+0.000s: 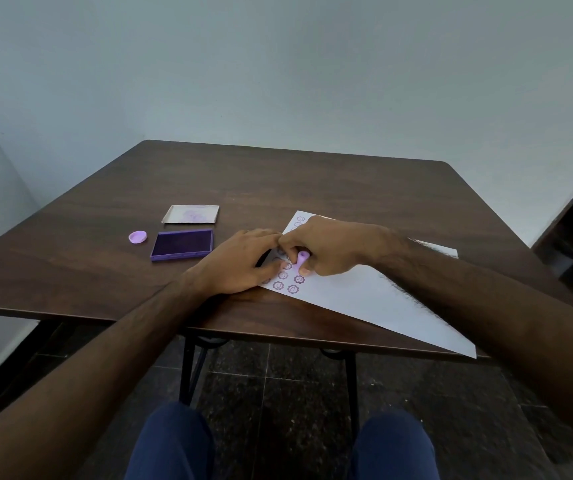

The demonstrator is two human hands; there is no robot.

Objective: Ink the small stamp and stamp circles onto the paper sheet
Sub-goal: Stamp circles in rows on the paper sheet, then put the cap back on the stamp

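Head view: stamp face and part of the printed rows hidden under both hands.
Right hand (326,249) clamps lilac small stamp (301,258) on paper sheet (364,299) by the table's (278,181) near edge; left hand (240,263) lies flat, fingers spread, on the sheet.

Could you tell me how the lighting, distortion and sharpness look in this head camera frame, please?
Head view: dim, flat, bluish light with only soft shadows; no glare on the table; wide-angle stretch enlarges the forearms and bends the table edges; the right hand and small stamp are reasonably sharp, though the prints on the paper sheet are too small to read.
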